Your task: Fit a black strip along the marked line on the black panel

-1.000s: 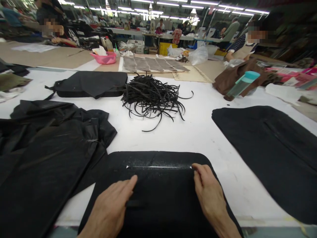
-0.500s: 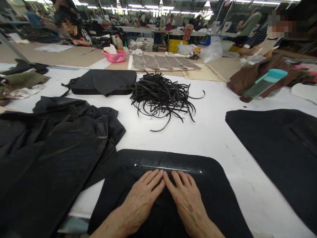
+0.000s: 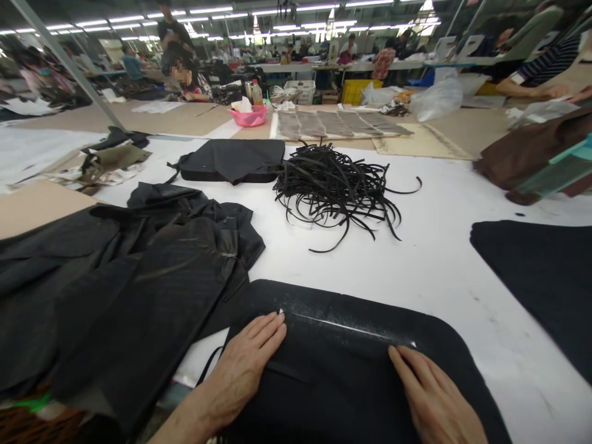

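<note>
black panel with a white line, both hands flat on it

so the black panel (image 3: 342, 382) sits at about 5 o'clock in the view, lying on the white tabletop (image 3: 444, 265), its near end cut off by the frame. it's dark and pretty matte over most of its face, with big rounded far corners. going by the panel's middle, a thin white line (image 3: 342, 325) runs across at 12 o'clock, sloping a bit down toward 3, with a small white triangle (image 3: 280, 311) at either end. might be a slit, can't tell. around it the surface gets shinier and kinda dusty with pale specks. faint crease at 9 o'clock too.

the left hand (image 3: 247, 357) is at 9 o'clock, fingers together and stretched out, just resting there, gripping nothing. the right hand (image 3: 432, 385) is at 3, fingers loosely bent, also not grasping, tips right by the line's other end.

around the panel: a heap of black strips (image 3: 335, 179) at 12, a crumpled black sheet (image 3: 152, 290) at 10, another black piece (image 3: 541, 277) at 2.
</note>
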A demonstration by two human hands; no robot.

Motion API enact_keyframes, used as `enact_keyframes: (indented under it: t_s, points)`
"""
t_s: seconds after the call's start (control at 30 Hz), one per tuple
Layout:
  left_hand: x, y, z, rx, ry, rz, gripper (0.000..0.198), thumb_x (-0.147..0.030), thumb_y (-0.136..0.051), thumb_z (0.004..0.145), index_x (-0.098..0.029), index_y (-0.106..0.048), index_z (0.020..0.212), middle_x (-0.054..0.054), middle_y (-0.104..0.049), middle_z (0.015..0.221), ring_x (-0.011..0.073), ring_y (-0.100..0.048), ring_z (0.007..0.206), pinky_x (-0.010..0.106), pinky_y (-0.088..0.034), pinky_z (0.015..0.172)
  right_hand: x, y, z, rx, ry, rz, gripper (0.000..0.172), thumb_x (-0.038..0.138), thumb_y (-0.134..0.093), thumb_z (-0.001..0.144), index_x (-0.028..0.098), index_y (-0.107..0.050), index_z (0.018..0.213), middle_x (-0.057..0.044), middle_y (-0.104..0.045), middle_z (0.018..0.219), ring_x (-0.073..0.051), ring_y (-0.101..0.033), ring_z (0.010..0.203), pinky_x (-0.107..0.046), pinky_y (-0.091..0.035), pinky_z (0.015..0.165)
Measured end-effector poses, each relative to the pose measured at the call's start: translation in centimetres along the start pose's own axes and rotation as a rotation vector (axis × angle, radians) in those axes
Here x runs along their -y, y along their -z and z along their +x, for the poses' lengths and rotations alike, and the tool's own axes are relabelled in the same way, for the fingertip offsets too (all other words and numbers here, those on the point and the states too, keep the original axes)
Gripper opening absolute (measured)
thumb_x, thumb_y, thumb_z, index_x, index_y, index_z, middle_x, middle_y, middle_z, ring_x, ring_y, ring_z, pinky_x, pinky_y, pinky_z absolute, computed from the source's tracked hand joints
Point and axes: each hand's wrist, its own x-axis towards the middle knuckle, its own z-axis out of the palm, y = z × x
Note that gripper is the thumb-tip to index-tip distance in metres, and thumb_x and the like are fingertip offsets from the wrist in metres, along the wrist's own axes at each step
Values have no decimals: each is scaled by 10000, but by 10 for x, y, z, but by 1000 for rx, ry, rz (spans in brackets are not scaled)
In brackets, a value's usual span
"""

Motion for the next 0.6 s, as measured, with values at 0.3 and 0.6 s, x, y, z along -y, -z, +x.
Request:
enact_keyframes:
  t_s: [0.3, 0.6]
  points:
    - [-6, 15, -8, -233, -42, 64, 655, 48, -332, 715, -203, -391, 1317, 58, -451, 1358, 221, -325, 1291, 378, -421, 1009, -3, 21, 6, 27, -311, 100, 308, 283, -377, 877, 174, -666, 880, -125, -620, 1060, -290, -583, 930, -452, -492, 803]
    - [-65, 25, 20, -210, -268, 47, 527, -52, -368, 693, -110, -426, 1213, 97, -657, 936, 190, -615, 746, 276, -529, 642, 62, 66, 48, 509, -354, 1153, 283, 346, -604, 776, 294, -639, 1053, 1, -644, 1098, -191, -586, 1013, -246, -465, 861]
